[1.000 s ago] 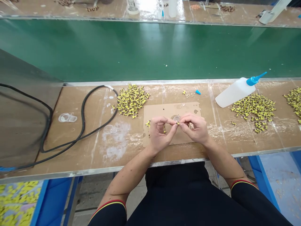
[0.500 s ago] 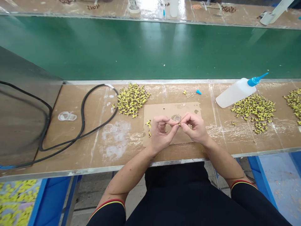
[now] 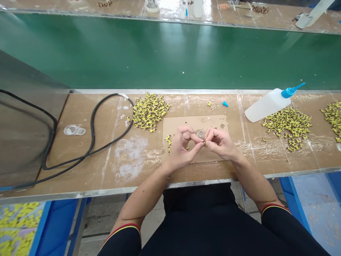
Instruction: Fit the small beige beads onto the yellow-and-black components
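Yellow piece [image 3: 204,144], above the cardboard sheet [image 3: 174,124], is largely concealed between left hand [image 3: 183,147] and right hand [image 3: 220,144], each pinching it between thumb and forefinger. Only a tiny yellow patch shows; its outline cannot be made out. Clear round dish [image 3: 200,133] on the sheet is partly obscured.

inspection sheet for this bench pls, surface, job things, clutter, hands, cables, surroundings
Surface: long brown bench, whitish stains; flat tan cardboard sheet.
Job's things: tiny yellow piece, mostly hidden; heaps of small yellow-and-dark pieces.
Clutter: translucent white plastic bottle with blue nozzle; small blue cone.
Hands: left hand and right hand meet above the sheet, fingers pinching the piece.
Cables: thick black cable, looped on the bench's left.
Surroundings: upright green panel behind; blue-walled tray with yellow pieces, lower left.
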A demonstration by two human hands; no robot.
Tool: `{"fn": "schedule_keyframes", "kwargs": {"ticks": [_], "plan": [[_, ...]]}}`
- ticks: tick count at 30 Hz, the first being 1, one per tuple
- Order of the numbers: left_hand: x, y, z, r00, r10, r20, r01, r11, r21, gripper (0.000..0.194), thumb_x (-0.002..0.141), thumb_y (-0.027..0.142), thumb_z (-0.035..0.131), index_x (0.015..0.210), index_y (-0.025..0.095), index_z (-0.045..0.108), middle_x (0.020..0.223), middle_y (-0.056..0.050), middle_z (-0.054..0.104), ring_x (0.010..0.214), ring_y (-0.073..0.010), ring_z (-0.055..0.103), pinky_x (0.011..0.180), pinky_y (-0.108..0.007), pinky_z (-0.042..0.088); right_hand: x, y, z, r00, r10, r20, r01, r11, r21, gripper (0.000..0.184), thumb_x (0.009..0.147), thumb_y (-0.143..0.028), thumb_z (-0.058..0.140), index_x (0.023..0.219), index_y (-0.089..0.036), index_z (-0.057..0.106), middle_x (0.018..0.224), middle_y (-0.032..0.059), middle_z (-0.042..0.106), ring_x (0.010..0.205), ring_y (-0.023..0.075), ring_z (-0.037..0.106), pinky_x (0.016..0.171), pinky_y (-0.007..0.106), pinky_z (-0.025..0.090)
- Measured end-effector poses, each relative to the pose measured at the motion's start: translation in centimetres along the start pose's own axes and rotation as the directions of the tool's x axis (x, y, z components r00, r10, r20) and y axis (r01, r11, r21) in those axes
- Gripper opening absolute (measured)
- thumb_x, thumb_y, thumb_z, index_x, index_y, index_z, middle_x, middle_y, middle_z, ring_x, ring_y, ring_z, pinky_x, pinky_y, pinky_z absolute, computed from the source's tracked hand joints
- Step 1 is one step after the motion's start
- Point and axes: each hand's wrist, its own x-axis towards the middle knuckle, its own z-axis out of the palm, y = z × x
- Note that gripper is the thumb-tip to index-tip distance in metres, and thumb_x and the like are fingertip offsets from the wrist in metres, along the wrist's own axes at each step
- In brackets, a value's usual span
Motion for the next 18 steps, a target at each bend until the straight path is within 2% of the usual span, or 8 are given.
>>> {"fn": "schedule_keyframes", "kwargs": {"ticks": [4, 9, 12, 15, 18], "plan": [[-0.07, 0.13, 0.1, 0.995, -0.102, 0.007, 0.102, 0.991, -0.081, 0.038, 0.09, 0.026, 0.077, 0.11, 0.024, 0.045, 0.075, 0.005, 0.069, 0.073, -0.0109, 0.071, 0.073, -0.023, 0.057, 0.03, 0.32, 0.14, 1.0, -0.005, 0.008, 0.004, 0.998, 0.057, 0.02, 0.09, -0.03, 0.067, 0.076, -0.021, 0.055, 0.074, -0.0009, 0.058, 0.063, 0.0111, 0.05, 0.055, 0.024, 0.041], [-0.15, -0.08, 0.19, 0.988, -0.156, -0.012, 0.154, 0.982, -0.107, 0.039, 0.089, 0.031, 0.079, 0.108, 0.024, 0.046, 0.075, 0.004, 0.069, 0.074, -0.0115, 0.072, 0.075, -0.023, 0.058, 0.09, 0.57, 0.49, 1.0, -0.02, -0.02, 0.021, 0.997, 0.07, 0.025, 0.091, -0.035, 0.068, 0.076, -0.022, 0.054, 0.074, -0.0011, 0.057, 0.064, 0.0117, 0.051, 0.057, 0.025, 0.043], [-0.19, -0.3, 0.39, 0.994, -0.11, -0.026, 0.106, 0.986, -0.128, 0.033, 0.09, 0.027, 0.077, 0.107, 0.023, 0.05, 0.079, 0.003, 0.07, 0.077, -0.0108, 0.072, 0.077, -0.023, 0.058, -0.06, 0.47, 0.41, 0.997, -0.042, -0.063, 0.044, 0.999, 0.025, 0.024, 0.093, -0.037, 0.067, 0.078, -0.022, 0.056, 0.074, -0.0007, 0.057, 0.065, 0.0123, 0.052, 0.058, 0.026, 0.043], [-0.2, -0.36, 0.66, 0.999, -0.04, -0.03, 0.036, 0.991, -0.126, 0.024, 0.092, 0.024, 0.074, 0.111, 0.023, 0.059, 0.087, 0.0, 0.07, 0.081, -0.011, 0.071, 0.078, -0.024, 0.058, -0.29, 0.22, 0.13, 0.992, -0.095, -0.088, 0.096, 0.995, 0.006, 0.017, 0.094, -0.037, 0.067, 0.091, -0.022, 0.062, 0.084, 0.0018, 0.061, 0.069, 0.0133, 0.055, 0.061, 0.028, 0.047], [-0.08, -0.27, 0.69, 0.997, 0.078, -0.026, -0.08, 0.993, -0.09, 0.028, 0.095, 0.02, 0.07, 0.122, 0.025, 0.065, 0.091, -0.003, 0.071, 0.087, -0.013, 0.069, 0.081, -0.028, 0.057, -0.36, -0.05, 0.03, 0.989, -0.142, -0.038, 0.144, 0.987, 0.069, 0.017, 0.094, -0.036, 0.069, 0.103, -0.023, 0.061, 0.097, 0.0049, 0.064, 0.08, 0.0153, 0.061, 0.067, 0.029, 0.052]]}}
